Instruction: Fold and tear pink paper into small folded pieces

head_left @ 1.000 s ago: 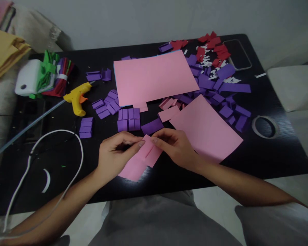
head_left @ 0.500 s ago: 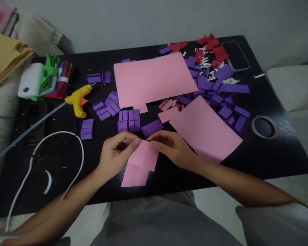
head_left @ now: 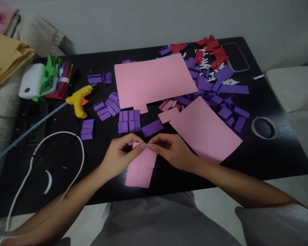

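While the black table (head_left: 274, 153) fills most of the view, the biggest thing on it is a pink paper sheet (head_left: 154, 80) lying flat at the far middle. A second pink sheet (head_left: 207, 131), a bit smaller, lies tilted just to the right of the hands. The left hand (head_left: 119, 157) and the right hand (head_left: 173, 152) meet at the near middle of the table. Each one pinches, with thumb and index finger, the top edge of a small pink paper piece (head_left: 141, 169), and their fingertips almost touch. This piece reaches toward the near table edge, and a crease crosses it. A yellow glue gun (head_left: 79, 100) lies well apart on the left. Folded purple paper pieces (head_left: 128, 120) sit in a row just beyond the hands, and a tape ring (head_left: 264, 127) lies far right.
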The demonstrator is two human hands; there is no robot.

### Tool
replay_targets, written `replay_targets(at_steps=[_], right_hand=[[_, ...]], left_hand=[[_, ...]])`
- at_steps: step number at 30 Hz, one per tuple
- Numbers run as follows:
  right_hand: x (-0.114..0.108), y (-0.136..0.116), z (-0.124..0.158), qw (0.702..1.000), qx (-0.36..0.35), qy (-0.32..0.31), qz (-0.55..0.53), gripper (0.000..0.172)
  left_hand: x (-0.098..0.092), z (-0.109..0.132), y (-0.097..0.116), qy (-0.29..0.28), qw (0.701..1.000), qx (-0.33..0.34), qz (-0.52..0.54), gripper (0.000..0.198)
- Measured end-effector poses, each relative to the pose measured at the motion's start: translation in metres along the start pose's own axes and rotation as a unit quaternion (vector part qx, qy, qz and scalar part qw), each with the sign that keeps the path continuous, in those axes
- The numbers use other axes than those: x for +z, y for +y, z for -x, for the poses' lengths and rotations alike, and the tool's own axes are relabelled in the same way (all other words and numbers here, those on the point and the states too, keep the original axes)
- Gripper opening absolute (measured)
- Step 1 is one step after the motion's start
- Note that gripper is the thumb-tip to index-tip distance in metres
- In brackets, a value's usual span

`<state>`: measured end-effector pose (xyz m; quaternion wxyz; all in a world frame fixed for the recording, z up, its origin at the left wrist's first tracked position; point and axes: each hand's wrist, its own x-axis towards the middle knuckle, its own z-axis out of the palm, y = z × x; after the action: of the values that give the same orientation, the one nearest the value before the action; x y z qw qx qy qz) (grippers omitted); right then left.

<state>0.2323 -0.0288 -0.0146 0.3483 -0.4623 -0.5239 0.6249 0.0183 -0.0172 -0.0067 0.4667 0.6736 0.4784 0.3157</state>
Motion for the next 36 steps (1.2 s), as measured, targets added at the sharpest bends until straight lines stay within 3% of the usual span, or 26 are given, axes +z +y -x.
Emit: replay_targets(at_steps=[9,16,27,36], right_hand=[[-0.0015,0.0004,-0.0005,0.993,0.037,0.001,-0.108,0.028],[-0.0001,0.0002,0.0002,0.997,0.008,0.018,-0.078,0.023],[-0.0008,-0.0016,-0.0001,0.999,-0.012,0.030,-0.035,0.026],[-0.0008,-0.0026,-0.0002,0.996,0.023,-0.002,-0.087,0.034]], left_hand=[[-0.0039,-0.0007,0.0002,0.050,0.998,-0.022,0.026,0.014],[-0.0036,-0.0026,0.0009,0.014,1.000,-0.012,0.023,0.014],[-0.0013,-0.0006,-0.0009,0.006,1.000,0.015,0.017,0.011],[-0.0038,-0.0003,-0.0006,0.044,0.999,-0.001,0.005,0.011]])
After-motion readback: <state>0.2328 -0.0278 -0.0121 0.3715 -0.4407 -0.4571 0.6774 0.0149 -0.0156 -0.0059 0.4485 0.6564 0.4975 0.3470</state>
